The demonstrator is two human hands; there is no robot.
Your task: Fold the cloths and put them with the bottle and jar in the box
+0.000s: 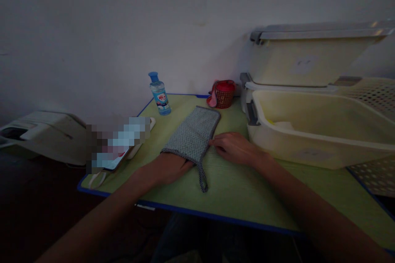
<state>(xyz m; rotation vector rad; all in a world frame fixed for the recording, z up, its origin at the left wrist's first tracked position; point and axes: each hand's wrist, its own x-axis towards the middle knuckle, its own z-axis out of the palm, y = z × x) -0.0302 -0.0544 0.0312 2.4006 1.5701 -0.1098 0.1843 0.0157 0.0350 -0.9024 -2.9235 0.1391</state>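
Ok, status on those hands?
Left hand partly inside grey rectangular cloth mitt. Right hand at mitt's right edge, grip unclear. Mitt on green, blue-edged table. Nothing in the way.

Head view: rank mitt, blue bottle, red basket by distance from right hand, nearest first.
1. Mitt: immediately left, at the right hand's fingertips.
2. Red basket: beyond the hand, slightly left.
3. Blue bottle: well left, beside the mitt's far end.

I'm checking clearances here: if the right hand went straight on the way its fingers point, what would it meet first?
Most likely the side edge of the grey mitt. The right hand points at it from the right, touching or nearly so; the exact depth is hard to judge.
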